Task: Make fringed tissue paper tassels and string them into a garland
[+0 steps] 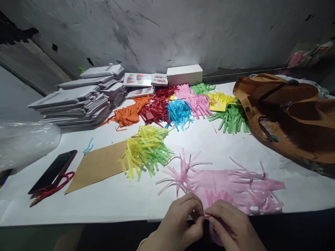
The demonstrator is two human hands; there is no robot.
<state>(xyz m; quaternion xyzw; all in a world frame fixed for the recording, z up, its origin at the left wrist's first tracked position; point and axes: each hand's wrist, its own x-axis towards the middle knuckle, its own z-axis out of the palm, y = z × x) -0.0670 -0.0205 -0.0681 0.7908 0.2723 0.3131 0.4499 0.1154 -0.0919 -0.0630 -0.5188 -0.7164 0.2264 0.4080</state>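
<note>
My left hand and right hand apparently both pinch pink tissue; the fringed sheet stretches sideways just beyond, nearer the right.

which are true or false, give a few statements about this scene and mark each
1. The left hand and right hand both hold pink paper. True.
2. The phone lies on the right. False: the phone lies on the left.
3. The blue fringe sits between a dark red bundle and a pink bundle. True.
4. The white box stands at the front. False: the white box stands at the back, near the wall.
5. The red cable lies by the phone. True.
</note>
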